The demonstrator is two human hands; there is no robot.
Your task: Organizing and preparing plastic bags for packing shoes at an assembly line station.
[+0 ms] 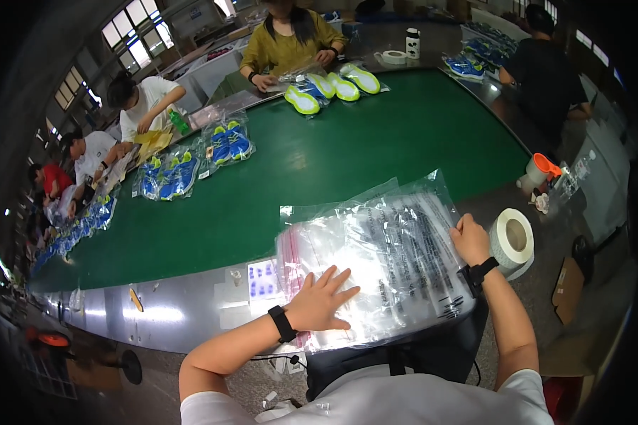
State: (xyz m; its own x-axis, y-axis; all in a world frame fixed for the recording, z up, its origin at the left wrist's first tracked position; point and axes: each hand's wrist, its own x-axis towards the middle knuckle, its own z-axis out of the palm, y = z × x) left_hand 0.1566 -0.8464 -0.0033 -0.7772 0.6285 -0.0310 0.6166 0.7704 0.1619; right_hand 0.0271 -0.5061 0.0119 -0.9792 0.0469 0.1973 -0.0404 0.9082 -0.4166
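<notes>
A stack of clear plastic zip bags (393,248) with black print lies at the near edge of the green conveyor belt (333,156). My left hand (324,301) rests flat with fingers spread on the stack's lower left part. At the stack's right edge, my right hand (470,237) curls its fingers around the bags. Both wrists carry black bands.
A white label roll (512,239) sits just right of my right hand, with an orange tape dispenser (540,170) beyond it. Bagged blue shoes (228,142) and loose yellow-green shoes (333,88) lie farther up the belt. Several other people work along both sides.
</notes>
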